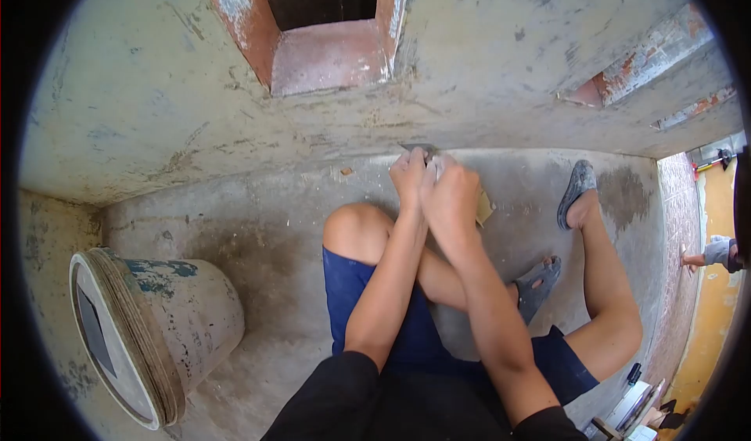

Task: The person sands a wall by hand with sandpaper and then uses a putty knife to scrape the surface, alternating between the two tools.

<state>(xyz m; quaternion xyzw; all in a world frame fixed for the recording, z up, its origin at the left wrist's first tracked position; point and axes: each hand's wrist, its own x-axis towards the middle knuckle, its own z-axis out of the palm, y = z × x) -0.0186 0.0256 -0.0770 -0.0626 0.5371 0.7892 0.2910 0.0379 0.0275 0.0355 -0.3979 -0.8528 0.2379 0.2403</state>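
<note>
Low at the foot of the wall, my two hands are pressed side by side around a small scraper. Its thin dark metal blade points toward the joint of wall and floor. The fingers of my left hand are closed just behind the blade. My right hand is a fist against the left, closed on the same tool, and the handle is hidden inside the grip. Pale dust coats the knuckles. A tan flat piece shows beside my right hand, partly covered by it.
A paint-stained white bucket with a stack of rims lies at left. Ahead rises a rough plastered wall with a reddish-framed opening. My slippered feet rest on the concrete floor. Another person's arm shows at far right.
</note>
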